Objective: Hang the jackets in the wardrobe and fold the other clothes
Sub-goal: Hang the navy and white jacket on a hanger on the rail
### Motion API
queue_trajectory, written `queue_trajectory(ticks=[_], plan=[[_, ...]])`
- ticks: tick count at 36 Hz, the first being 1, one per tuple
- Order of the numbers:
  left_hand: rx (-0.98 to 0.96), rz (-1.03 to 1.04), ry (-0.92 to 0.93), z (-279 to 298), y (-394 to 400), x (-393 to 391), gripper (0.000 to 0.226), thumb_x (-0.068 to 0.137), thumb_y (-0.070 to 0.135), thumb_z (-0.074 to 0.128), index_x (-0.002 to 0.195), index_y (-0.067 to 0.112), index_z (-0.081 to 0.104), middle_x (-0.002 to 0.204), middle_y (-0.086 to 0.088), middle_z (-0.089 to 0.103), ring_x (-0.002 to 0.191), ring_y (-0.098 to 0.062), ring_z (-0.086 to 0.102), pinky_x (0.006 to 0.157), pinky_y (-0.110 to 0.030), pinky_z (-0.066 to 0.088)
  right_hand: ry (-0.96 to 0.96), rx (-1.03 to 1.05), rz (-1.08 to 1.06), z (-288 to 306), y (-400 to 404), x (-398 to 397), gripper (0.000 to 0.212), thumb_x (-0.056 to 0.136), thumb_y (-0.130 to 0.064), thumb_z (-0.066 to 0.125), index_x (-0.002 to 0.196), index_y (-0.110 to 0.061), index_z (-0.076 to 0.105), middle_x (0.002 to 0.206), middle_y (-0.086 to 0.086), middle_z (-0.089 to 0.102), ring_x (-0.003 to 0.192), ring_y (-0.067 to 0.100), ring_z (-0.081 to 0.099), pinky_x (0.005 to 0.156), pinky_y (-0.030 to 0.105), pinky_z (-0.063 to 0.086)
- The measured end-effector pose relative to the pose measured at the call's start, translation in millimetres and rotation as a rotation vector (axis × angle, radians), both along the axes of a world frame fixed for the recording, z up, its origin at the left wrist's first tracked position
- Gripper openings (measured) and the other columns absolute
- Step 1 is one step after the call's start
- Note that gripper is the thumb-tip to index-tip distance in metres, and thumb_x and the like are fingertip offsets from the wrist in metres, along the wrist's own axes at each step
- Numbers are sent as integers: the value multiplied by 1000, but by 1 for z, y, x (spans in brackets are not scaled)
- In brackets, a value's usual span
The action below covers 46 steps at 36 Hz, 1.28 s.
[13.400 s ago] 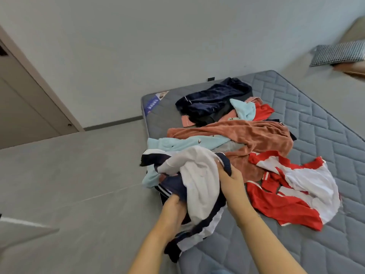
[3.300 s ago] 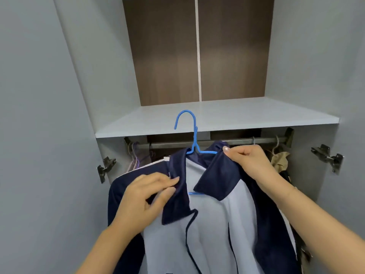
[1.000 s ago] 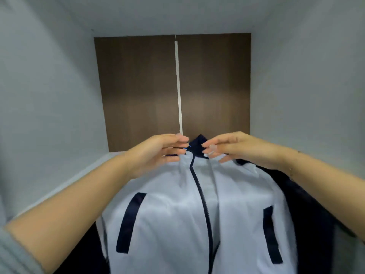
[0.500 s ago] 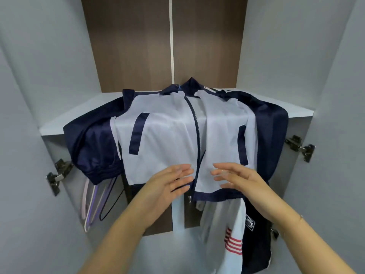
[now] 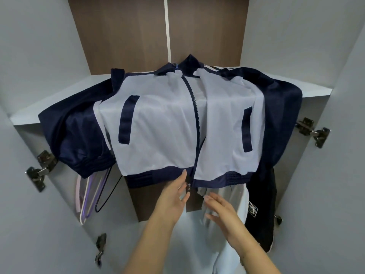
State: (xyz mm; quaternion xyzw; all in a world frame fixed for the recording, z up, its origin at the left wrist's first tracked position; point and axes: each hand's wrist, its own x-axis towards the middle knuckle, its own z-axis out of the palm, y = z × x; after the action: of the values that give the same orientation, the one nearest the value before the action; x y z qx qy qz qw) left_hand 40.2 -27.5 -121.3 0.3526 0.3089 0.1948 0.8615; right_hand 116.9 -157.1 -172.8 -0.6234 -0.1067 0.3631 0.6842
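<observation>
Navy-and-white, the zip-up jacket [image 5: 158,123] hung inside the wardrobe [image 5: 308,56], spread in front of its shelf [image 5: 59,99]. Both hands held nothing: the left hand [image 5: 173,196] reached its straight fingertips to the hem, the right hand [image 5: 223,210] hovered just below, fingers relaxed.

Both bare forearms reach up and forward from the bottom edge of the view, converging toward the middle. The left hand [image 5: 173,196] is raised a little higher, palm turned inward, its fingers [image 5: 182,179] straight and held loosely together (the tips point upward). The right hand [image 5: 222,209] sits just beside it and slightly lower, palm facing left and down, fingers relaxed and slightly spread, gripping nothing.
</observation>
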Motion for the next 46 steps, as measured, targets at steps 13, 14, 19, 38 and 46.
queue_trajectory(ticks=[13, 14, 19, 38, 46], plan=[[185, 140, -27, -14, -7, -50, 12, 76, 28, 68, 76, 15, 69, 73, -2, 63, 67, -9, 57, 63, -20, 52, 171, 321, 92, 6, -1, -12, 9, 74, -11, 68, 68, -7, 73, 66, 9, 67, 57, 14, 64, 58, 21, 53], [164, 117, -67, -14, -9, -54, 20, 78, 28, 67, 90, 12, 69, 84, -6, 66, 77, -13, 60, 71, -23, 52, 188, 341, 91, 5, -7, -14, 9, 74, -9, 67, 67, -9, 73, 66, 8, 66, 56, 14, 63, 58, 22, 53], [54, -6, -199, -6, -27, -61, 17, 76, 16, 68, 91, 12, 76, 99, -9, 72, 84, -14, 70, 70, -24, 57, 217, 347, 26, 10, -32, -26, 12, 72, -5, 65, 68, -4, 77, 70, 12, 70, 56, 14, 66, 55, 20, 55], [518, -93, -135, 13, -74, -56, 29, 69, 27, 82, 91, 9, 77, 92, -12, 75, 88, -20, 71, 76, -23, 55, 168, 486, -191, 52, -61, -63, 28, 64, -8, 72, 87, 8, 68, 76, 18, 68, 71, 22, 72, 64, 21, 57], [353, -51, -100, 15, -78, -57, 23, 64, 31, 74, 75, 11, 80, 80, -9, 74, 79, -12, 71, 74, -18, 54, 121, 494, -271, 54, -53, -65, 11, 64, -5, 72, 74, -2, 72, 73, 19, 67, 68, 21, 71, 64, 20, 56]])
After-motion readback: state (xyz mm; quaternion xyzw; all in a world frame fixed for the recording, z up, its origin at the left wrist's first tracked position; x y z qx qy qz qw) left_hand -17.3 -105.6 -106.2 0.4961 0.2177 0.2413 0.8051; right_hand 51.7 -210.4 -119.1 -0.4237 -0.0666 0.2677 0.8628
